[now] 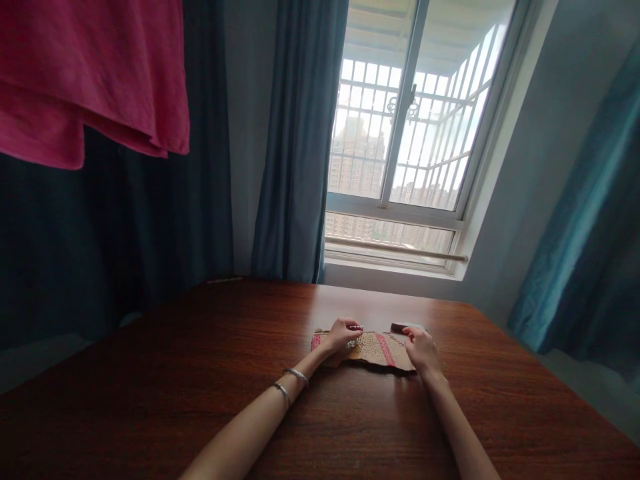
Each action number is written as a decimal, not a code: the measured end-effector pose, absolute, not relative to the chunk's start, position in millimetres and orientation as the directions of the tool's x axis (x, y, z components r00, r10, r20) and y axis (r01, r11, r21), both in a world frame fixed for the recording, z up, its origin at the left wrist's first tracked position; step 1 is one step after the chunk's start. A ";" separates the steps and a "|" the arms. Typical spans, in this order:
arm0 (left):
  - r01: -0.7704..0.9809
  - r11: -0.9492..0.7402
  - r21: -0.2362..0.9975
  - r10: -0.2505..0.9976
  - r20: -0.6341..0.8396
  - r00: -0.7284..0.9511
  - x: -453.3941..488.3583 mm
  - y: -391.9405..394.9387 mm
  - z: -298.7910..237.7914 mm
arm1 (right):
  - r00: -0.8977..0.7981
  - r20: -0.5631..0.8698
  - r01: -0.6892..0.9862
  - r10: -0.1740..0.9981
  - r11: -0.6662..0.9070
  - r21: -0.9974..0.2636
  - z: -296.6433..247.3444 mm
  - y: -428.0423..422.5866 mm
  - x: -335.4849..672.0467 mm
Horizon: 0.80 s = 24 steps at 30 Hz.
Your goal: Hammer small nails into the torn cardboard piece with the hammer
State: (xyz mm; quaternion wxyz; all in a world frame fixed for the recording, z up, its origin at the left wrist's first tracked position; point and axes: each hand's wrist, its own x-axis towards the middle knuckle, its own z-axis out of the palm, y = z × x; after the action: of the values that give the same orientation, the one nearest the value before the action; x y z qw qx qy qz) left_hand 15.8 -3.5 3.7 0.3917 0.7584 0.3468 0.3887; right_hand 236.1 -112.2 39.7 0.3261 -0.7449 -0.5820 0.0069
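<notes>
A flat piece of cardboard (371, 347) with pink-red bands and a dense pattern of dark dots lies on the table. My left hand (343, 335) is over its left part, fingers closed on a small red-and-white thing (355, 327) whose kind is too small to tell. Some small pale bits (353, 345) show on the cardboard under that hand. At the cardboard's right end is my right hand (421, 349), its fingers drawn together in a pinch; whatever they hold is too small to make out. Just behind it lies a dark, narrow object (399, 327), partly hidden by the fingers.
The brown wooden table (200, 387) reaches back toward a window (400, 133) with bars outside. Blue curtains (295, 147) hang behind the table and at the right. A pink cloth (100, 73) hangs at the upper left.
</notes>
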 end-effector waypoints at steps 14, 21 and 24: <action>0.243 -0.433 0.868 0.843 0.294 0.451 15.2 -7.4 7.5 | 0.406 0.098 0.911 0.909 -0.395 -0.116 17.7 -174.5 249.1; 0.258 -0.454 0.853 0.838 0.310 0.450 15.9 -3.0 2.5 | 0.425 0.191 0.704 0.885 -0.190 -0.684 20.3 -163.0 258.7; 0.258 -0.460 0.850 0.835 0.314 0.452 15.6 -3.6 3.9 | 0.425 0.064 0.258 0.903 -0.053 -0.965 34.8 -163.4 249.4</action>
State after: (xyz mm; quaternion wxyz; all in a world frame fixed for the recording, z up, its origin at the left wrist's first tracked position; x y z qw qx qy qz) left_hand 15.6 -3.6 3.9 0.3771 0.7640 0.3577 0.3822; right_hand 249.4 -163.4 34.8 0.5284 -0.6584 -0.4408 0.3049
